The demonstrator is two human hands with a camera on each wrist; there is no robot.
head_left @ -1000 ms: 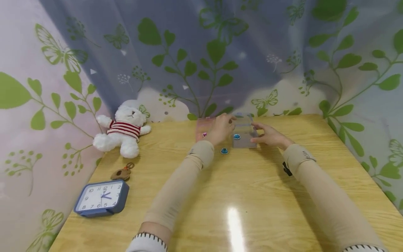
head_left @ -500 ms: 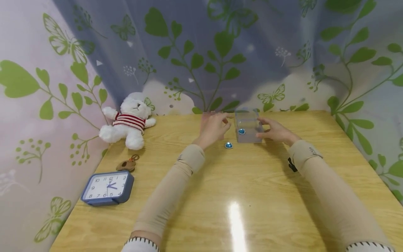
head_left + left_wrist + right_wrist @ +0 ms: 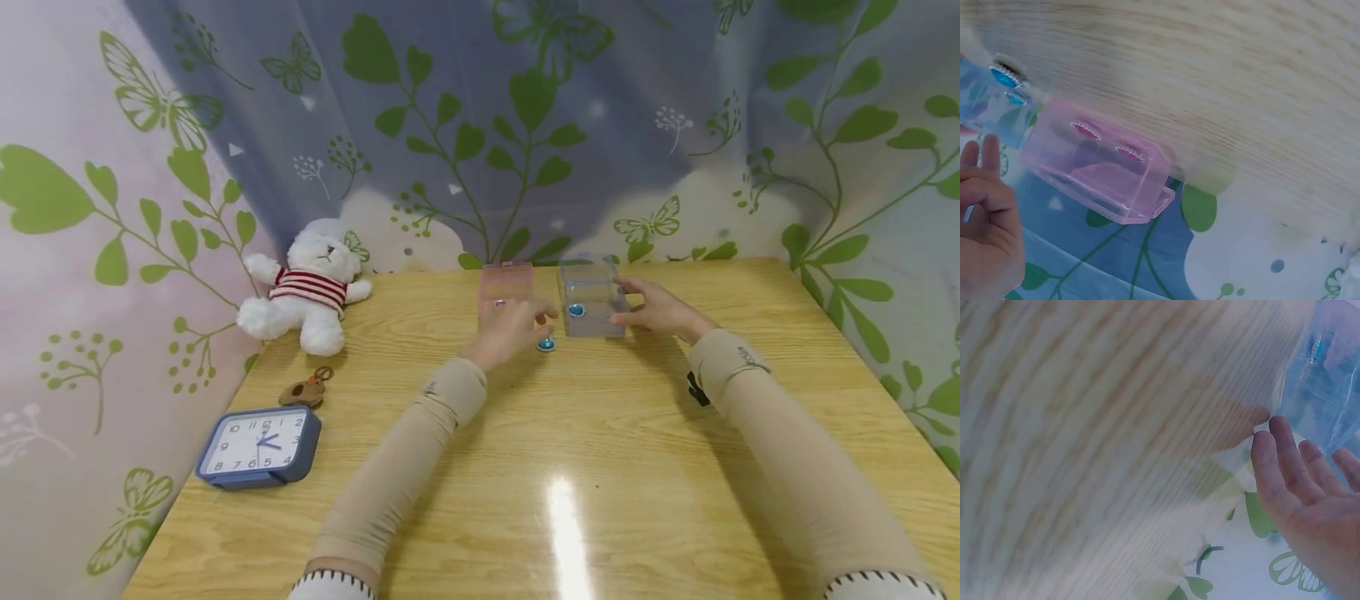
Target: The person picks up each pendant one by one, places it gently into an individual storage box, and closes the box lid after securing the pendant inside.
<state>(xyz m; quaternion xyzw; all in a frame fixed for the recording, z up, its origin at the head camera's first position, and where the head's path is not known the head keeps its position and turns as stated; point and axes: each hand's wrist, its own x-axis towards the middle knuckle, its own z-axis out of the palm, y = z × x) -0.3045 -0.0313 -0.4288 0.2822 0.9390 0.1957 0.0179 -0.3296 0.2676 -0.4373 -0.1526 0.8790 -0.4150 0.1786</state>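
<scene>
My left hand [image 3: 510, 332], its fingers loosely bent, hovers in front of the clear pink box [image 3: 506, 280] with its fingertips by a blue gem [image 3: 547, 344] on the table. Nothing shows in its grasp. Pink gems [image 3: 1087, 130] edged in silver show through the pink box in the left wrist view; one may be a reflection. My right hand [image 3: 656, 310] touches the right side of the clear bluish box [image 3: 592, 325], fingers fairly straight in the right wrist view. Another blue gem [image 3: 576, 310] lies inside that box. Both lids stand raised at the back.
On the left of the wooden table [image 3: 600, 467] lie a white teddy bear [image 3: 309, 287] in a striped shirt, a brown keyring charm [image 3: 303, 392] and a blue alarm clock [image 3: 258, 446]. A patterned curtain [image 3: 450, 125] hangs behind the table's back edge.
My left hand has drawn back from the boxes toward the near blue gem, uncovering more of the pink box. My right hand has stayed at the bluish box. The head view has shifted slightly.
</scene>
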